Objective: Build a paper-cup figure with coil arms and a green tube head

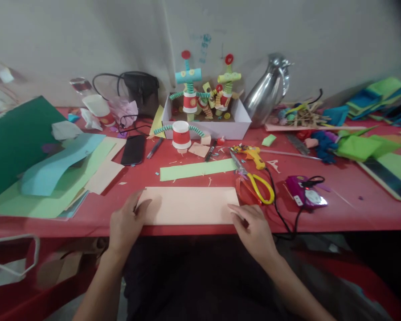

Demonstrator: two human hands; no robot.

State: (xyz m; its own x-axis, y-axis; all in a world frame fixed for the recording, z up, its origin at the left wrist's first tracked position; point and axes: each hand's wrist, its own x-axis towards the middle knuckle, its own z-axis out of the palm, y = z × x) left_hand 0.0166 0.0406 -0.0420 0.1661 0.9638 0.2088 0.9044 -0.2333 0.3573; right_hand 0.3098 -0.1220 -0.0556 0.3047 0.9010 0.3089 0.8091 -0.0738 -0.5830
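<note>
A peach paper sheet [190, 205] lies flat at the front edge of the red table [347, 200]. My left hand [127, 223] rests on its left end, thumb on top of the paper and fingers curled at the edge. My right hand [254, 227] presses its right end, fingers lying flat on the corner. Just beyond the sheet lies a light green paper strip [197, 169]. Yellow-handled scissors [254, 178] lie right of the sheet, close to my right hand.
A white box [234, 122] with paper-cup robot figures stands at the back; another cup figure [181, 133] is in front of it. Stacked coloured paper [47, 174] is at left, with a phone [133, 149], a yellow glue gun [252, 154], a metal jug [267, 91] and a purple device [305, 191].
</note>
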